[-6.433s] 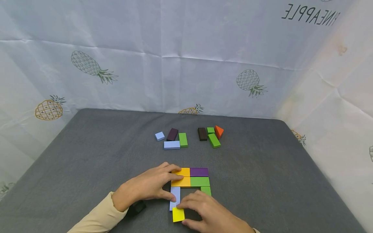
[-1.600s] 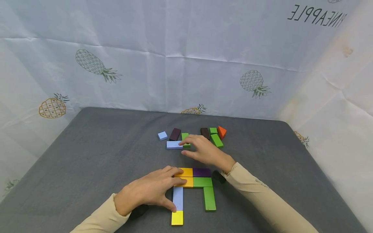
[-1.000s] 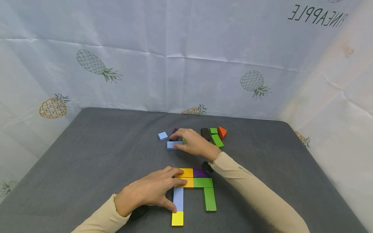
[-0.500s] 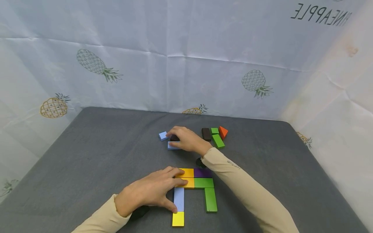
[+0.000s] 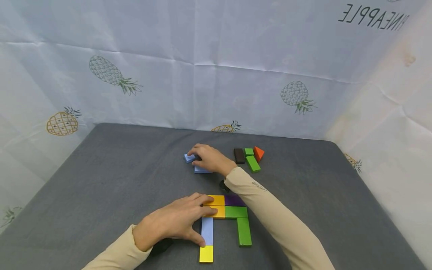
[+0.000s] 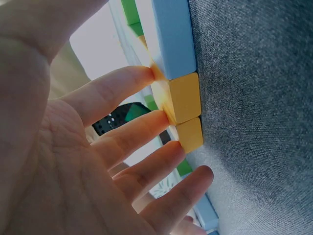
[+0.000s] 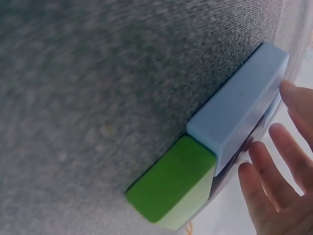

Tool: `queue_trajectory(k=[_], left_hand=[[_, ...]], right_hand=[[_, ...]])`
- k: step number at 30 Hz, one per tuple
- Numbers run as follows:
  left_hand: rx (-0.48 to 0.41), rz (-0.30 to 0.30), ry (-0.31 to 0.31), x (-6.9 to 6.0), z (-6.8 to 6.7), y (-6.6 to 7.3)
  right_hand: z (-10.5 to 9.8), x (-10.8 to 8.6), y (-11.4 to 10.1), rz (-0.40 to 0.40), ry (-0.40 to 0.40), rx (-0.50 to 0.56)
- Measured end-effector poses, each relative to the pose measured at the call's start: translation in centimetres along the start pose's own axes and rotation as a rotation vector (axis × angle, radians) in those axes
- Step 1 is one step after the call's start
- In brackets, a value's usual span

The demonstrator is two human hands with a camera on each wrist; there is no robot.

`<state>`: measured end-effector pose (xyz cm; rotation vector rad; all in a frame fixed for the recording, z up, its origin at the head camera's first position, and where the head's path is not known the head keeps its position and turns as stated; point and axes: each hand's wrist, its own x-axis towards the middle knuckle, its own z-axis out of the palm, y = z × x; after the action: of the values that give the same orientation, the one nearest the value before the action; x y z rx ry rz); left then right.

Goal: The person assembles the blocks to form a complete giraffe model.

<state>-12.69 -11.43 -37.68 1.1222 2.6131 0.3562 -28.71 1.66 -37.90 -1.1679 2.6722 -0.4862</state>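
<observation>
My left hand point(image 5: 179, 219) rests on a flat arrangement of wooden blocks, its fingertips on two orange blocks point(image 5: 218, 200) and its thumb where a light blue block point(image 5: 207, 232) meets a yellow one point(image 5: 206, 255). A purple block point(image 5: 235, 200) and two green blocks point(image 5: 244, 232) complete this group. Farther back, my right hand point(image 5: 210, 159) reaches over loose blocks, fingertips at a small light blue block point(image 5: 187, 159); whether they touch it is unclear. Beneath the hand lies a long light blue block point(image 7: 239, 103), end against a green block point(image 7: 171, 181). The dark purple block there is mostly hidden.
To the right of the reaching hand lie a dark brown block point(image 5: 239, 156), a small green block point(image 5: 249, 152), a longer green block point(image 5: 253, 164) and an orange-red triangle point(image 5: 258, 153). A pineapple-print cloth point(image 5: 162, 93) hangs behind the grey table point(image 5: 118, 180).
The yellow block has been straightened below the light blue one. My right hand left it and moved back, then left across the loose blocks to the small light blue one. The left hand stays.
</observation>
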Motion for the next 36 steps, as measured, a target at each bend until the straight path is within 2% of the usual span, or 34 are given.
queue_trajectory(k=[13,22,27,36], left_hand=[[0.000,0.007,0.003,0.1,-0.1,0.1],[0.001,0.026,0.032,-0.2,0.0,-0.1],[-0.006,0.014,0.015,-0.1,0.0,-0.2],[-0.033,-0.006,-0.017,0.1,-0.1,-0.3]], right_hand=[[0.6,1.2,-0.9,0.060,-0.036,-0.091],[1.1,1.5,-1.3,0.020,0.010,-0.110],[0.8,1.4,-1.5,-0.011,0.023,-0.073],[-0.4,0.6,-1.3,0.007,0.038,0.010]])
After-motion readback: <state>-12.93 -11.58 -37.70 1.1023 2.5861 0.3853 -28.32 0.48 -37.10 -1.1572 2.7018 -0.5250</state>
